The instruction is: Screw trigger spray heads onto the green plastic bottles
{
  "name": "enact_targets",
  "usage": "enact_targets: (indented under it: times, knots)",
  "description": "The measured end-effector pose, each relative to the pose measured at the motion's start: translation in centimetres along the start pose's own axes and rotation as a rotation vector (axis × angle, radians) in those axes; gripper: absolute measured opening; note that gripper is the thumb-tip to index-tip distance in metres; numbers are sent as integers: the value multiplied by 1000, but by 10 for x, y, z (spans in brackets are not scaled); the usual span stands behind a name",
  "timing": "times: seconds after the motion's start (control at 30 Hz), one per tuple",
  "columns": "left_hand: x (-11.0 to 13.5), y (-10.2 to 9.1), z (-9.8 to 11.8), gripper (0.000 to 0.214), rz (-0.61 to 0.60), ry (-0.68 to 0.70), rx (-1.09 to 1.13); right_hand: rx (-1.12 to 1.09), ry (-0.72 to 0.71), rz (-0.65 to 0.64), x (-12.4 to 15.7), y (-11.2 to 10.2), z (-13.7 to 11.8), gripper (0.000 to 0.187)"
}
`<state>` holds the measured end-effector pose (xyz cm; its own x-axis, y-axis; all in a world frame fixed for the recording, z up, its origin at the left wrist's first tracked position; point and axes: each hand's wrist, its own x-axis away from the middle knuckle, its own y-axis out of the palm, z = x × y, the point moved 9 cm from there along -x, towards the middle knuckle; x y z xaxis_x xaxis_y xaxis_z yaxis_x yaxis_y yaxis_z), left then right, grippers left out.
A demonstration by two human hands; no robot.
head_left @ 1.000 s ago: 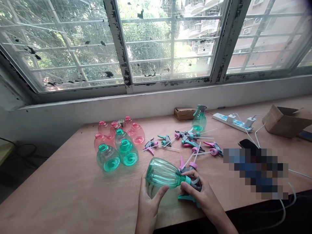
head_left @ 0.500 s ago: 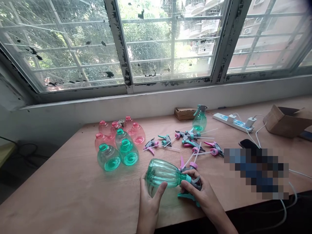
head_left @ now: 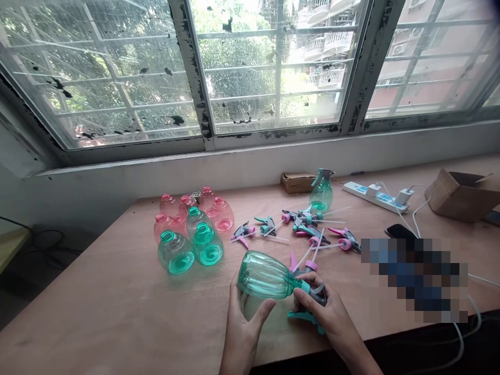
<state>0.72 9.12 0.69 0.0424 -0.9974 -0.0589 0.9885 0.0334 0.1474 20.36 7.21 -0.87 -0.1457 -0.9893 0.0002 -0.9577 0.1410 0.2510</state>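
A green translucent spray bottle (head_left: 267, 276) lies sideways in the air above the table, its base to the left and its neck to the right. My left hand (head_left: 245, 325) cups the base end, with the thumb low in front. At the neck, my right hand (head_left: 318, 299) pinches the teal collar of a grey spray head (head_left: 319, 296) that sits on the bottle's mouth. Just under the right hand is a teal trigger piece (head_left: 302, 316); whether it belongs to this head I cannot tell. Loose pink-and-grey spray heads (head_left: 311, 265) lie right behind the hands.
Several pink bottles (head_left: 223, 214) and green bottles (head_left: 175, 253) without heads stand at the left. More trigger heads (head_left: 308, 229) with straws lie mid-table. One green bottle with its head (head_left: 322, 191) stands behind, near a power strip (head_left: 375, 197), a phone (head_left: 400, 230) and an open carton (head_left: 461, 195).
The bottle's base end has risen slightly, and my left thumb sits a little farther off its side. My right hand stays at the collar. The view has shifted very slightly.
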Motion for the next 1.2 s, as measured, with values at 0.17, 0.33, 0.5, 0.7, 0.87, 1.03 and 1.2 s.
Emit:
enact_targets:
  times: [0.17, 0.33, 0.5, 0.7, 0.87, 1.03, 1.2]
  knots:
    - [0, -2, 3, 80, 55, -23, 17, 21, 1, 5, 1, 1, 3, 42]
    - [-4, -4, -2, 73, 38, -16, 4, 25, 2, 9, 0, 1, 2, 44]
    - [-1, -3, -2, 79, 56, 21, -23, -3, -2, 22, 0, 1, -3, 42]
    - [1, 0, 5, 82, 77, 24, -21, 29, 13, 25, 1, 0, 1, 46]
    - [-1, -2, 3, 79, 73, 6, 19, 69, 5, 12, 0, 0, 3, 45]
    - [-3, -3, -2, 77, 65, 0, -6, 42, -1, 29, 0, -1, -1, 43]
    - [-3, -5, -7, 82, 101, 12, 3, 30, 2, 14, 0, 1, -4, 42]
